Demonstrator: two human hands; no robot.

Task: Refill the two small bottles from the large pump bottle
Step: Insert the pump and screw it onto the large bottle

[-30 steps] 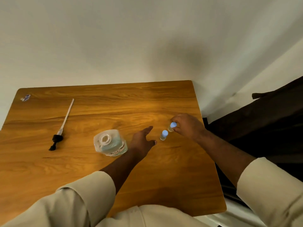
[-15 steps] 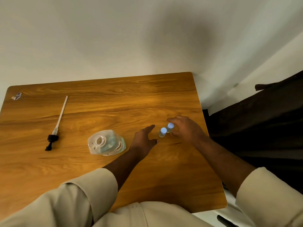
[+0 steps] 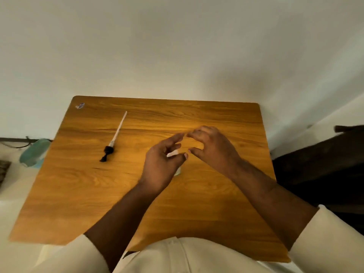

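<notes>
Hovering over the table (image 3: 78, 194), the left hand (image 3: 161, 166) is half curled, a pale sliver and a greenish edge showing at its fingers; whether anything is gripped cannot be told. The right hand (image 3: 212, 148) is held open just beside it. Bottles are hidden beneath, so one could be knocked over blind. The pump (image 3: 114, 138) lies well left.

My wooden table (image 3: 78, 194) filled the frame's middle under a pale wall (image 3: 177, 46). A small sticker (image 3: 80, 105) sat at its upper-left corner. A teal object (image 3: 34, 152) lay off the left edge.
</notes>
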